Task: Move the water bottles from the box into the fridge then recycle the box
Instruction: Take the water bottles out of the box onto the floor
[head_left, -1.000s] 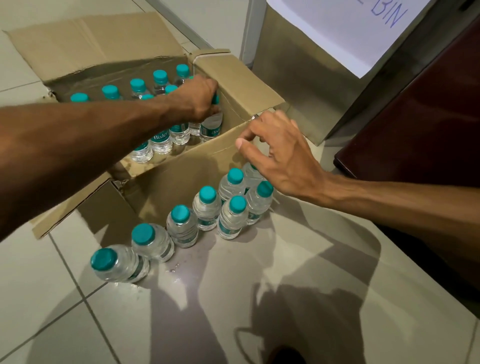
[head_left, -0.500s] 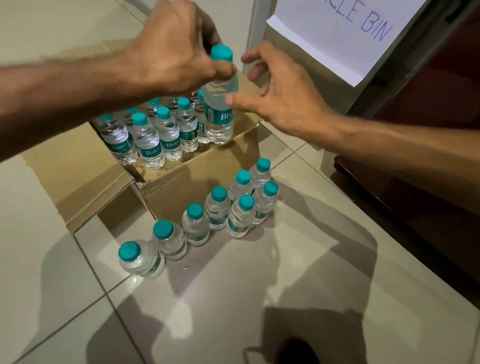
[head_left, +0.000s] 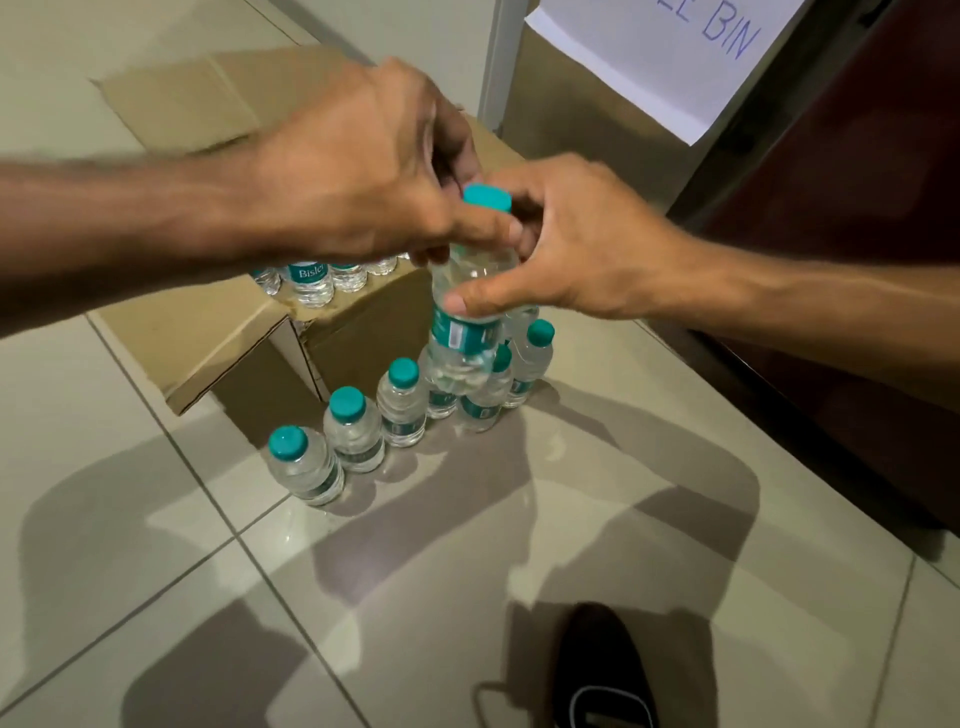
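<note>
A clear water bottle (head_left: 464, 332) with a teal cap hangs in the air in front of the open cardboard box (head_left: 358, 332). My left hand (head_left: 358, 171) pinches its neck just under the cap. My right hand (head_left: 576, 244) wraps its upper body from the right. Both hands grip it. Below it, several bottles (head_left: 353, 431) with teal caps stand in a row on the floor tiles along the box's front. More bottles (head_left: 311, 280) show inside the box under my left forearm, most of them hidden.
A tall brown cardboard bin (head_left: 582, 109) with a white paper sign (head_left: 660, 57) stands behind the box at the right. A dark maroon panel (head_left: 841, 249) runs along the right side. A black shoe (head_left: 602, 670) is at the bottom on the pale tiled floor (head_left: 156, 519).
The bottle lifted from the box has come down and toward me, over the row on the floor. My right hand, open half a second ago, has closed on its body.
</note>
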